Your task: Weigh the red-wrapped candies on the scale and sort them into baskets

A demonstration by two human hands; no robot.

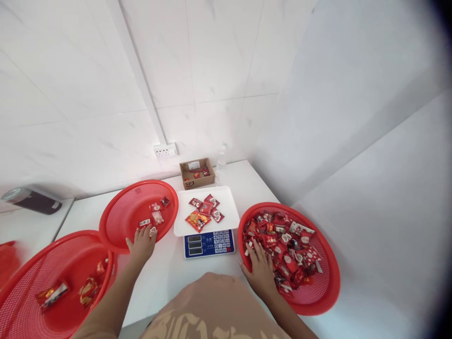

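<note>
My left hand [142,243] reaches over the near rim of a round red plastic basket [123,207], fingers stretched and thumb apart. Its fingertips are at a small wrapped snack packet [152,231]; a few more packets lie farther in. My right hand [260,269] lies with spread fingers on the left side of another red basket [326,278], which is heaped with red snack packets [282,249]. Between the hands is a digital scale [209,244] with a white tray [226,202]. Several red packets [206,208] and an orange one [197,220] rest on the tray.
A larger red basket [24,278] with some packets stands at the left front. Behind the scale are a small cardboard box [197,179] holding packets and a clear bottle [221,156]. A dark cylinder [33,200] lies far left. Walls border the white table [165,282].
</note>
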